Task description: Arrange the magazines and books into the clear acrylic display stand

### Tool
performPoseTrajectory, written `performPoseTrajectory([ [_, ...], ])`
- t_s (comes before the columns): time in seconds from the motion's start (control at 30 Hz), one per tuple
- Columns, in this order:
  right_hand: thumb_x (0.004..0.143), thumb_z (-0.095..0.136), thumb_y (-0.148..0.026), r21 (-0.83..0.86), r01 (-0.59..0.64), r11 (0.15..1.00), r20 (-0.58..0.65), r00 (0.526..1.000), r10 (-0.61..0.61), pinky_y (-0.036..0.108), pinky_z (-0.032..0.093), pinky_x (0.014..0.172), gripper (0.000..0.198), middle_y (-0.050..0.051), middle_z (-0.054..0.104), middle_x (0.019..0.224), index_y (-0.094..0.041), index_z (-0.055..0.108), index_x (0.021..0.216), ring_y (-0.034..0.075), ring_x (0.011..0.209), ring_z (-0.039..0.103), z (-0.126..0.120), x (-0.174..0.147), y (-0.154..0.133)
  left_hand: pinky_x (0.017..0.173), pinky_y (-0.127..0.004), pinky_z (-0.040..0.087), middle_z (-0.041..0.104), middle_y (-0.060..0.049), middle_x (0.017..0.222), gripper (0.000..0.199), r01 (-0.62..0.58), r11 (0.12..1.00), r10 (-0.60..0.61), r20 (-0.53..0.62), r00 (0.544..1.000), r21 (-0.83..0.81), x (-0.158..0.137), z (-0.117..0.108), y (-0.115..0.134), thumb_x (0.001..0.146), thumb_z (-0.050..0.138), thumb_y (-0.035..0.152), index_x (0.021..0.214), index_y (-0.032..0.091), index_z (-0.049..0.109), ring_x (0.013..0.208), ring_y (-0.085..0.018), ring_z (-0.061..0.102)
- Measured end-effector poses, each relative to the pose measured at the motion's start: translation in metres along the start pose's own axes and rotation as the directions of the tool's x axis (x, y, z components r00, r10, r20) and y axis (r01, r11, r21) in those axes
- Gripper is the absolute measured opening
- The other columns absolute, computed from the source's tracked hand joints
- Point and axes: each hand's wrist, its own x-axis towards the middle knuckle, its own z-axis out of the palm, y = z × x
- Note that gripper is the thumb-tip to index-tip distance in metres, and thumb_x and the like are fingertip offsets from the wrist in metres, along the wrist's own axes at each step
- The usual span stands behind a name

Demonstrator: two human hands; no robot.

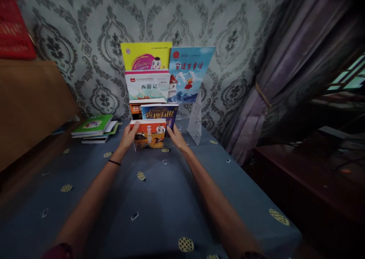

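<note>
My left hand point(129, 136) is closed on the upper left edge of an orange book point(148, 135), thumb over its front. The orange book stands upright at the bottom of a tiered clear book rack point(195, 124). Behind it leans a dark blue book point(161, 114). My right hand point(176, 136) is closed at the lower right edge of this dark blue book, thumb on its cover and the other fingers mostly hidden. Higher on the rack stand a white book point(147, 86), a yellow book point(146, 56) and a light blue book point(190, 75). Another orange book point(135, 111) is partly covered.
A pile of books point(92, 125) with a green one on top lies left of the rack. The table point(119, 198) has a blue patterned cloth. A brown box point(34, 103) and red bag point(14, 27) stand at left. A tied curtain point(256, 88) hangs at right.
</note>
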Motion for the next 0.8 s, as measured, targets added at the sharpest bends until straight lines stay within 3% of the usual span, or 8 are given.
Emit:
performPoseTrajectory([
  [0.2, 0.093, 0.043, -0.07, 0.061, -0.048, 0.997, -0.062, 0.997, 0.052, 0.046, 0.046, 0.107, 0.062, 0.013, 0.068, 0.127, -0.019, 0.056, 0.126, 0.029, 0.123, 0.059, 0.011, 0.003, -0.001, 0.09, -0.038, 0.056, 0.078, -0.01, 0.099, 0.071, -0.009, 0.996, 0.012, 0.03, 0.999, -0.084, -0.001, 0.002, -0.007, 0.073, 0.068, 0.076, 0.108, 0.014, 0.069, 0.094, -0.026, 0.073],
  [0.57, 0.094, 0.036, -0.07, 0.057, -0.013, 0.998, -0.067, 0.998, 0.017, 0.045, 0.045, 0.106, 0.064, 0.013, 0.069, 0.12, -0.02, 0.057, 0.127, 0.03, 0.121, 0.06, 0.02, 0.002, 0.0, 0.093, -0.038, 0.052, 0.076, -0.01, 0.106, 0.058, -0.113, 0.994, 0.112, -0.019, 0.993, -0.005, 0.001, 0.004, -0.012, 0.072, 0.075, 0.063, 0.103, 0.014, 0.068, 0.1, -0.026, 0.069],
  [0.8, 0.095, 0.038, -0.066, 0.014, 0.007, 1.0, -0.107, 0.994, -0.006, 0.046, 0.047, 0.101, 0.057, 0.014, 0.071, 0.118, -0.02, 0.059, 0.122, 0.031, 0.114, 0.063, 0.019, 0.0, -0.002, 0.091, -0.039, 0.053, 0.075, -0.009, 0.105, 0.054, -0.132, 0.991, 0.131, 0.013, 0.991, 0.02, 0.0, 0.001, -0.011, 0.074, 0.075, 0.059, 0.105, 0.016, 0.065, 0.098, -0.026, 0.069],
])
